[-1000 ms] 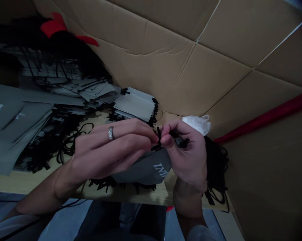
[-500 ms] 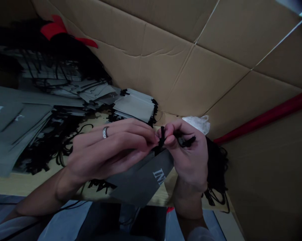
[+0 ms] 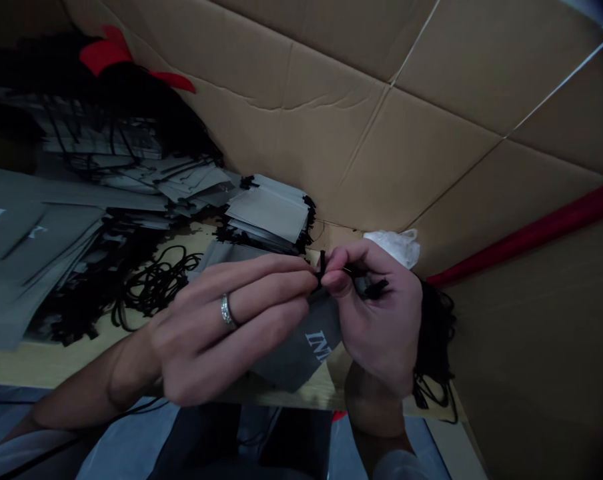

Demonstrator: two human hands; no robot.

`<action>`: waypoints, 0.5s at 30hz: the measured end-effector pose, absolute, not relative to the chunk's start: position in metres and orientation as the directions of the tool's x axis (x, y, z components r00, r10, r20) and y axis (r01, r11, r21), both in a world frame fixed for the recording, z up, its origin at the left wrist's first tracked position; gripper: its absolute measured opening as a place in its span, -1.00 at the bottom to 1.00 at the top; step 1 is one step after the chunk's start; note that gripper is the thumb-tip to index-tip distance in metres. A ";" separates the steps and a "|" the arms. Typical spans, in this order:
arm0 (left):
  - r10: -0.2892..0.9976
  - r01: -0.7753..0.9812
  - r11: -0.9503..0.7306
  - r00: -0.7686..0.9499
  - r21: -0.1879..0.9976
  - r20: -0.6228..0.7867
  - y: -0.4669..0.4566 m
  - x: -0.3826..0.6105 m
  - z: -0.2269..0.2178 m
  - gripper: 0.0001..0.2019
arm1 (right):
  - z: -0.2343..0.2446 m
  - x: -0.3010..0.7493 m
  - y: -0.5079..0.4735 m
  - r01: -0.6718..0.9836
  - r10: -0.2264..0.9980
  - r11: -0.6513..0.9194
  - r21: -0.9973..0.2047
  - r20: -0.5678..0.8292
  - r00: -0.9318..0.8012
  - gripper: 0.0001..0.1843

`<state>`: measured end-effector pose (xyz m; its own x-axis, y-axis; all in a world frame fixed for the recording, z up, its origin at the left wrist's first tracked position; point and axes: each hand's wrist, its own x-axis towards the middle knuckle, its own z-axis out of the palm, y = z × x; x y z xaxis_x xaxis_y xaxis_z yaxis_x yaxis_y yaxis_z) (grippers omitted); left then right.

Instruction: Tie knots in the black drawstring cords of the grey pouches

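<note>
Left hand (image 3: pixel 231 327) and right hand (image 3: pixel 379 317) nearly fingertip to fingertip, both pinching black cord (image 3: pixel 322 260) at the upper edge of the white-lettered grey bag (image 3: pixel 296 360), which is just below them, over the wooden tabletop (image 3: pixel 16 365).

Bag (image 3: pixel 301 363) over table (image 3: pixel 16 363); bag stacks (image 3: pixel 21 260) left, cord heap (image 3: pixel 434 330) right.

1 cam, on wearer's head: looks fwd & steeply down over the desk (image 3: pixel 26 363). Close range; hands (image 3: pixel 231 327) approx. ctr, legs (image 3: pixel 201 440) at 6 o'clock, cardboard wall (image 3: pixel 321 147) abt. 11 to 3 o'clock.
</note>
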<state>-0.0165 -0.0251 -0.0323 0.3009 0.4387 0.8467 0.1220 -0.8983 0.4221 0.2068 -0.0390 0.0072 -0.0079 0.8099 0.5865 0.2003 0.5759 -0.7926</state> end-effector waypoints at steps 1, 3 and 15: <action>0.409 0.122 -0.912 0.318 0.391 0.855 -0.022 -0.017 -0.032 -0.72 | 0.008 0.206 -0.040 0.215 0.804 0.582 -0.784 0.594 -0.009 -0.75; 0.384 0.144 -0.923 0.330 0.356 0.862 -0.017 -0.018 -0.028 -0.76 | 0.008 0.205 -0.042 0.235 0.795 0.592 -0.771 0.607 -0.012 -0.76; 0.422 0.229 -0.902 0.297 0.365 0.857 -0.026 -0.010 0.001 -0.68 | 0.000 0.207 -0.034 0.164 0.746 0.666 -0.728 0.651 -0.140 -0.82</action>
<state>-0.0099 -0.0260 0.0008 0.2975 0.4218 0.8565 0.2289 -0.9025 0.3649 0.2073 -0.0345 -0.0001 -0.1399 0.7460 0.6511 0.1636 0.6660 -0.7278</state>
